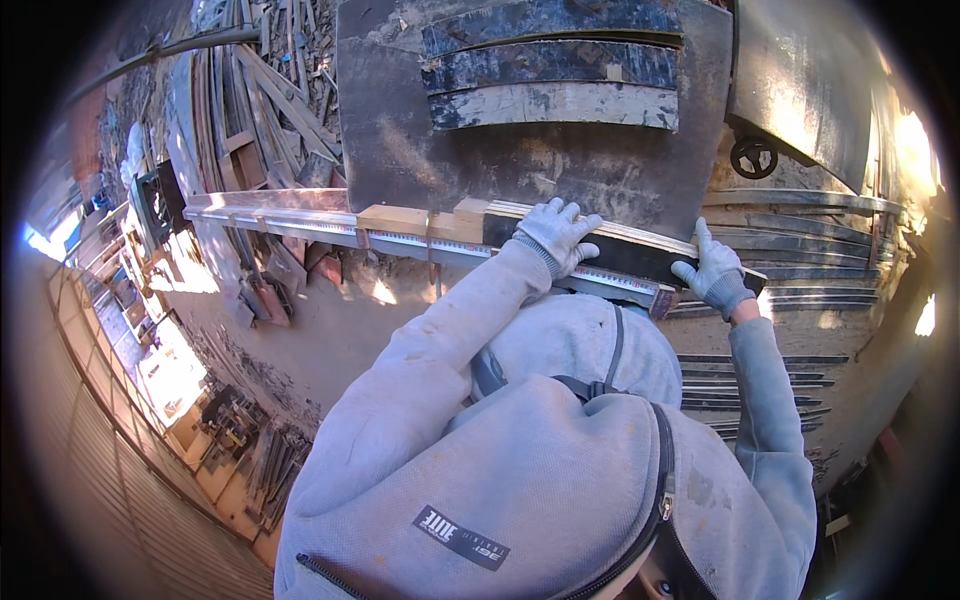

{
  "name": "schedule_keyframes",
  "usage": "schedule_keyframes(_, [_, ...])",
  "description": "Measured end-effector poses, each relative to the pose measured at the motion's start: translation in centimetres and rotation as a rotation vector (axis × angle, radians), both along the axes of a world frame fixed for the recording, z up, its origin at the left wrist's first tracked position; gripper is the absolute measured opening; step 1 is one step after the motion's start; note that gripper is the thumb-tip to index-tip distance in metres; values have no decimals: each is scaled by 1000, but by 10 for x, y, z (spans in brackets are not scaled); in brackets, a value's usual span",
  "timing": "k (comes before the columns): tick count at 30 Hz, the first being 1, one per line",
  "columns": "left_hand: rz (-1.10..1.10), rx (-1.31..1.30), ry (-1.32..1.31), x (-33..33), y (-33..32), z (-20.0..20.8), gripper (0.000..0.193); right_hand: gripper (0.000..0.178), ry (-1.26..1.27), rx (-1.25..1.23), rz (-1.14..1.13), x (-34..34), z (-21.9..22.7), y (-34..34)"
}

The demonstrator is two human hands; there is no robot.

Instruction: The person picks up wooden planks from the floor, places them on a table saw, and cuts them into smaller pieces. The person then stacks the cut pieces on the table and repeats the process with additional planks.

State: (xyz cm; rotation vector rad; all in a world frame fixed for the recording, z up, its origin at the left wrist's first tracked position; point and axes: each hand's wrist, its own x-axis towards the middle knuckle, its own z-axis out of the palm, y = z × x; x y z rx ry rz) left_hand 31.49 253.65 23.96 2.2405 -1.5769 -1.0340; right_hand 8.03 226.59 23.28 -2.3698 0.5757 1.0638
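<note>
A strip of plywood (635, 256) with a dark face and a pale layered edge lies in front of me, sloping slightly down to the right. My left hand (560, 236), in a grey glove, rests over its middle, fingers across the far edge and thumb on the dark face. Around its right end is my right hand (716, 270), also gloved, with the index finger stretched along it and the thumb on the near side. Just below the strip runs a long rail with a measuring tape (400, 239). A pale wooden block (392, 220) sits on the rail, by the strip's left end.
Beyond the strip stands a metal table (440, 170) bearing several dark-faced curved boards (555, 105). A metal housing (800, 85) and a black handwheel (753, 157) are at the far right. Scrap wood (270, 90) is heaped at the far left; long slats (800, 235) lie at the right.
</note>
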Motion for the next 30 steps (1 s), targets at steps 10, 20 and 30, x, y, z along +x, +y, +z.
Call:
schedule_keyframes(10, [42,-87,-80,-1,3,0,55,106,14,17,13,4,8,2])
schedule_keyframes(20, [20,-165,-313,2,-28,-5,38,104,-528,-96,-16,-3,57,88])
schedule_keyframes(30, [-1,-341,-451,-8,-67,12,31,59,-562,-479,132,3,25,107])
